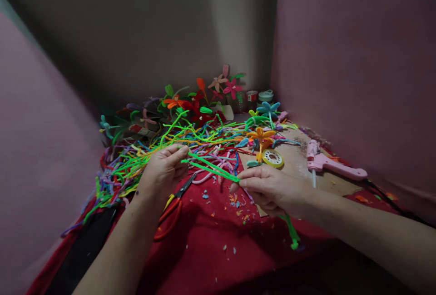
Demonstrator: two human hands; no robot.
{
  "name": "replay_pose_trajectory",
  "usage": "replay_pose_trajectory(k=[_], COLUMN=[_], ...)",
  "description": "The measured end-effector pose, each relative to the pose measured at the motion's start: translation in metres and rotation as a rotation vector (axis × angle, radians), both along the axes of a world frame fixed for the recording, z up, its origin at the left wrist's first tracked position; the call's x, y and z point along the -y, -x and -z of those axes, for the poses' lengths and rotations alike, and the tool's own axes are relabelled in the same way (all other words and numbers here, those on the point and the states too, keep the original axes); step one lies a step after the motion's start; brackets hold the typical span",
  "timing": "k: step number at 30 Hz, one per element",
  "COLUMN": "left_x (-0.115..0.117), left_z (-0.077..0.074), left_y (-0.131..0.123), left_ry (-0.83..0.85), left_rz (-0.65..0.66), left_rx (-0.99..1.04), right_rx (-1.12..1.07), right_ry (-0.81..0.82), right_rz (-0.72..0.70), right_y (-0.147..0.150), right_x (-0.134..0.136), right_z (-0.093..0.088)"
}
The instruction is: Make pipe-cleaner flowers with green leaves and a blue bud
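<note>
You will find nothing readable here. The red-and-white print on the small box (141,130) beyond your left hand (163,172), and on the tin (251,98) far past your right hand (269,188), is too blurred to make out.

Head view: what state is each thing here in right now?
green pipe cleaner: held between both hands.
left hand: shut, pinching one end.
right hand: shut, pinching the other end.
cutters: lying flat, unheld.
glue gun: lying on its side, unheld.
tape roll: lying flat.
</note>
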State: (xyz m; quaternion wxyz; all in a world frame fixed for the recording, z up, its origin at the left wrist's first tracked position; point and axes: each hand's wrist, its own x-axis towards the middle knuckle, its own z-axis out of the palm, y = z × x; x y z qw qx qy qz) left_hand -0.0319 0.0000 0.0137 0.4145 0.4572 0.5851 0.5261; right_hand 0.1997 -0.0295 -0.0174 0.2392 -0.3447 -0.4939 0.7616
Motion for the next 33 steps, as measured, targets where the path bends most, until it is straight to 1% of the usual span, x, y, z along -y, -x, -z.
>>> replay_pose_trajectory(k=[2,6,8,10,13,16,17,18,19,20,21,22,23,24,25,26,27,28,29,30,31,33], left_x=[-0.001,0.002,0.004,0.005,0.006,0.006,0.006,0.008,0.010,0.014,0.019,0.025,0.032,0.039,0.046,0.051,0.054,0.056,0.056,0.054,0.052,0.047], left_z=[0.000,0.001,0.002,0.005,0.008,0.007,0.004,0.001,-0.004,-0.008,-0.013,-0.017,-0.020,-0.021,-0.020,-0.018,-0.014,-0.009,-0.005,0.000,0.003,0.007], left_y=[0.002,0.004,0.006,0.008,0.015,0.025,0.028,0.032,0.034,0.034,0.031,0.026,0.018,0.008,-0.004,-0.016,-0.028,-0.038,-0.045,-0.050,-0.051,-0.047], left_ry=[-0.032,-0.158,-0.140,-0.110,-0.100,-0.022,0.015,0.035,0.016,-0.049,-0.163,-0.292,-0.416,-0.547,-0.661,-0.710,-0.717,-0.693,-0.621,-0.513,-0.357,0.012], left_rz=[-0.016,-0.055,-0.039,-0.011,0.027,0.111,0.139,0.137,0.098,0.011,-0.129,-0.200,-0.182,-0.091,0.046,0.203,0.320,0.401,0.448,0.475,0.500,0.590], left_rx=[-0.047,-0.285,-0.306,-0.258,-0.244,-0.337,-0.385,-0.448,-0.524,-0.616,-0.715,-0.815,-0.904,-0.950,-0.980,-1.002,-1.001,-0.975,-0.933,-0.874,-0.792,-0.505], right_rx=[0.008,0.044,0.069,0.110,0.222,0.340,0.370,0.390,0.405,0.414,0.423,0.436,0.454,0.474,0.493,0.511,0.531,0.545,0.549,0.542,0.528,0.494], right_ry=[0.000,-0.022,-0.042,-0.079,-0.192,-0.282,-0.293,-0.300,-0.305,-0.308,-0.309,-0.311,-0.321,-0.340,-0.368,-0.404,-0.445,-0.489,-0.536,-0.584,-0.636,-0.754], right_rz=[-0.015,-0.039,-0.049,-0.046,-0.036,-0.058,-0.066,-0.071,-0.071,-0.071,-0.071,-0.073,-0.076,-0.081,-0.091,-0.107,-0.128,-0.153,-0.177,-0.201,-0.223,-0.257], right_y=[-0.001,-0.003,-0.003,-0.003,-0.002,-0.002,-0.003,-0.003,-0.002,-0.002,-0.001,0.001,0.002,0.004,0.006,0.008,0.010,0.011,0.012,0.012,0.011,0.008], right_x=[-0.003,-0.007,-0.008,-0.009,-0.011,-0.015,-0.016,-0.017,-0.018,-0.018,-0.019,-0.019,-0.019,-0.018,-0.018,-0.017,-0.017,-0.016,-0.016,-0.016,-0.017,-0.021], right_z=[-0.002,-0.006,-0.006,-0.006,-0.006,-0.008,-0.009,-0.010,-0.012,-0.013,-0.015,-0.017,-0.018,-0.020,-0.022,-0.024,-0.026,-0.028,-0.031,-0.033,-0.035,-0.039])
